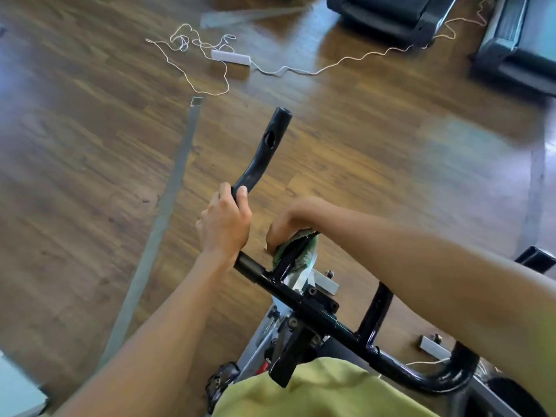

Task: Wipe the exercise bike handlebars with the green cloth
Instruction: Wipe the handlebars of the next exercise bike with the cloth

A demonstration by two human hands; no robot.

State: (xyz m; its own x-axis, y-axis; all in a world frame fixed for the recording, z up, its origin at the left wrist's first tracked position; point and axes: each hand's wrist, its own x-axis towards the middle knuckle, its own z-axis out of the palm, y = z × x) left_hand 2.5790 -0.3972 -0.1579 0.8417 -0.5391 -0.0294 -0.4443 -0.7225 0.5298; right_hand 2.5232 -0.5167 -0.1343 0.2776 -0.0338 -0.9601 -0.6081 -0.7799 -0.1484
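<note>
Green cloth (311,249) sits beneath the right grip (290,219).

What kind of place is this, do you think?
Probably a gym or home workout room: black exercise bike handlebars up close, and what look like two treadmills on the wooden floor beyond.

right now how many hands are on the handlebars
2. The left hand grips the left horn of the handlebars. The right hand holds the cloth round an inner bar near the middle. Neither hand is hidden.
</note>
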